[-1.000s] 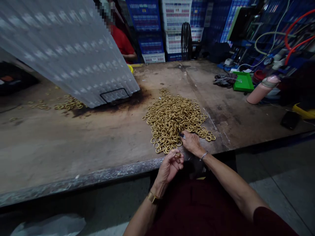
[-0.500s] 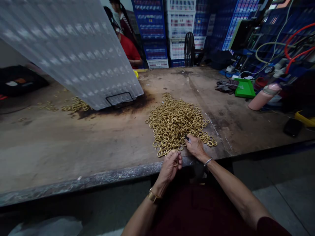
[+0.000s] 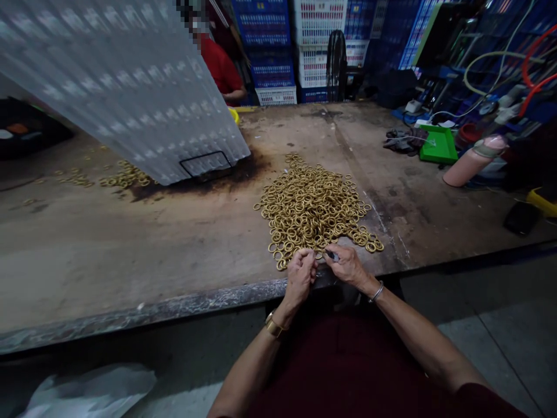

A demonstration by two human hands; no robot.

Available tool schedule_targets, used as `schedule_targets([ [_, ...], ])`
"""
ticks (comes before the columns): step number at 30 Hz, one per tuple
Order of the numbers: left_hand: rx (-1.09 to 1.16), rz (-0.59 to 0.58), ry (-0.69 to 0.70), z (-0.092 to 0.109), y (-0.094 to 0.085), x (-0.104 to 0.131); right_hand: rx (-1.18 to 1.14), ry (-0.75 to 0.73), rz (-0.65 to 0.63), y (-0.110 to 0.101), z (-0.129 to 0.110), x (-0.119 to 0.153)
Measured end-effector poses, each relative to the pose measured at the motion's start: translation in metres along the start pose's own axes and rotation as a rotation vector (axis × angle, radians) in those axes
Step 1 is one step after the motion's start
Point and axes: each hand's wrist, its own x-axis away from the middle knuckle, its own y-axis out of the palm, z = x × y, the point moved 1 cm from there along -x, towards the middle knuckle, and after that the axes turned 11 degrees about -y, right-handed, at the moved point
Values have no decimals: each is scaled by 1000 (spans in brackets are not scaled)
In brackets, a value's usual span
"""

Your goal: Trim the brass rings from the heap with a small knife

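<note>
A heap of brass-coloured rings [image 3: 313,203] lies on the worn wooden table [image 3: 195,238], near its front edge. At the near side of the heap, my left hand [image 3: 301,273] is closed, its fingertips by a ring at the table edge; what it grips is too small to make out. My right hand [image 3: 346,264] is closed on a small dark tool [image 3: 331,255], whose tip points left at my left fingertips. The two hands are close together but apart.
A tall grey ribbed panel [image 3: 143,87] leans over the table at the left, with loose rings [image 3: 126,176] beside it. At the right are a green tray [image 3: 438,145], a pink bottle [image 3: 474,161] and hoses. A person in red [image 3: 220,67] is behind the panel.
My right hand has drawn back from the heap to the table edge, bringing the dark tool beside my left fingertips. The view has shifted slightly.
</note>
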Motion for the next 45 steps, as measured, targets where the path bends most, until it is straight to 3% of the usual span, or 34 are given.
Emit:
schedule_targets([
  [2,19,-8,6,1,-2,0,-29,-10,17,0,0,0],
  [7,17,-171,-75,2,-4,2,-159,54,-4,-1,-9,-4],
  [13,-45,-148,-43,1,-3,4,-371,300,-52,-3,-16,-11],
  [21,58,-209,-123,3,1,12,-475,443,-31,-2,-9,-11],
  [24,100,-208,-112,5,2,13,-349,472,33,-1,-4,-8],
  [26,108,-205,-98,6,3,12,-221,394,32,-1,-4,-4],
  [29,76,-186,-78,5,3,11,-85,227,-99,-1,-9,-1],
  [32,18,-161,-61,2,3,9,44,151,-244,-1,-16,0],
  [38,37,-191,-39,1,0,17,297,266,-401,-6,-9,-5],
  [45,267,-279,-197,4,-5,25,389,306,-300,-6,-7,-26],
])
